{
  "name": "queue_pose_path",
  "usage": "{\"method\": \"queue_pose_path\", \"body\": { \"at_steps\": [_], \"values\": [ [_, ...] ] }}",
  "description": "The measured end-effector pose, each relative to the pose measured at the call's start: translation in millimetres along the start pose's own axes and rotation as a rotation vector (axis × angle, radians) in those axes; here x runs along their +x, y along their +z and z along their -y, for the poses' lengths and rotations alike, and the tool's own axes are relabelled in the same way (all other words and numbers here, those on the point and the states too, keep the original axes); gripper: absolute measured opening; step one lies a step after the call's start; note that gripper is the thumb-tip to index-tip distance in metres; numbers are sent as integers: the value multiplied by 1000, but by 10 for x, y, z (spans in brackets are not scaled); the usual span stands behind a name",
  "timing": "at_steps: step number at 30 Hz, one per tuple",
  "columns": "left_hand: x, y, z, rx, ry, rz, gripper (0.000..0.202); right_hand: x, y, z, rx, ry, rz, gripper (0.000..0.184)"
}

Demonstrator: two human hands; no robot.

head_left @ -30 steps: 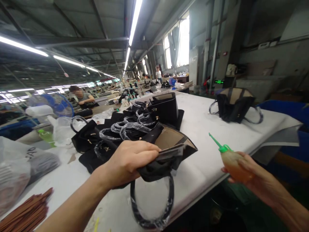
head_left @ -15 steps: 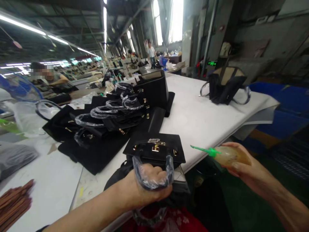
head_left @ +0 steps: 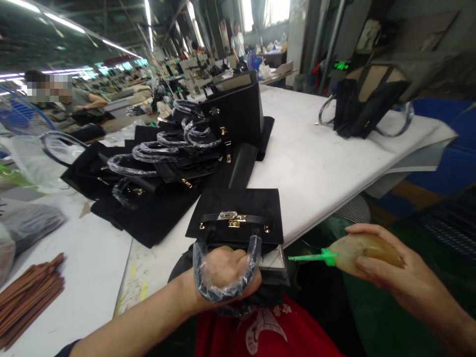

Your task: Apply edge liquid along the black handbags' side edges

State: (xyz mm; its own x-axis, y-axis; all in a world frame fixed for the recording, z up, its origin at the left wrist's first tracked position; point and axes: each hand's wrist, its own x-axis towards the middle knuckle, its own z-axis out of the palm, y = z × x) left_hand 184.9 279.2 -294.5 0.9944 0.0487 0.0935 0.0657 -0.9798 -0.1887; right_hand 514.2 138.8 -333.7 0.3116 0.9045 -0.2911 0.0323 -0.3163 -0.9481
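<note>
My left hand (head_left: 226, 270) reaches through the plastic-wrapped handle (head_left: 223, 296) of a black handbag (head_left: 238, 201). Its fingers are curled against the bag's body below the flap; the fingertips are hidden. Gold hardware (head_left: 234, 223) and a strap cross the flap, which lies on the table's near edge. My right hand (head_left: 386, 267) is wrapped around a squeeze bottle (head_left: 359, 253) of amber liquid. Its long green nozzle (head_left: 310, 257) points left, toward the bag but apart from it.
Several black handbags (head_left: 156, 173) are piled on the white table (head_left: 297, 163) at the left and middle. One more open bag (head_left: 366, 104) stands far right. Brown strips (head_left: 31, 300) lie at lower left. A co-worker (head_left: 70, 96) sits beyond a blue fan (head_left: 24, 114).
The bottle has moved slightly lower, and its nozzle is now nearly level. My left hand stays on the handbag, whose hardware strap has shifted a little. The view has tilted down.
</note>
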Motion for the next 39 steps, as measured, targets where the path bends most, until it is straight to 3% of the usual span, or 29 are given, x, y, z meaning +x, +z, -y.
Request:
{"method": "queue_pose_path", "body": {
  "at_steps": [7, 11, 16, 24, 29, 33, 39],
  "values": [
    [7, -7, 2, -3, -10, -35, 12, 26, 199, 54, -145, -62, -25, 55],
    [7, 19, -3, 19, 6, -50, 11, 27, 207, 43, -167, -69, -37, 53],
    [7, 20, -3, 24, 7, -37, 10, 27, 195, 48, -133, -25, 41, 56],
    [2, 27, -26, 45, 11, -67, 10, 63, 200, 59, -153, -23, -54, 55],
    [12, 39, -21, 52, 13, -107, 8, 45, 218, 75, -129, -7, 70, 54],
    [11, 40, -24, 60, 4, -105, 8, 64, 223, 76, -139, -15, 18, 55],
    [12, 25, -26, 82, 18, -107, 5, 71, 198, 24, -107, 56, 84, 59]
  ]
}}
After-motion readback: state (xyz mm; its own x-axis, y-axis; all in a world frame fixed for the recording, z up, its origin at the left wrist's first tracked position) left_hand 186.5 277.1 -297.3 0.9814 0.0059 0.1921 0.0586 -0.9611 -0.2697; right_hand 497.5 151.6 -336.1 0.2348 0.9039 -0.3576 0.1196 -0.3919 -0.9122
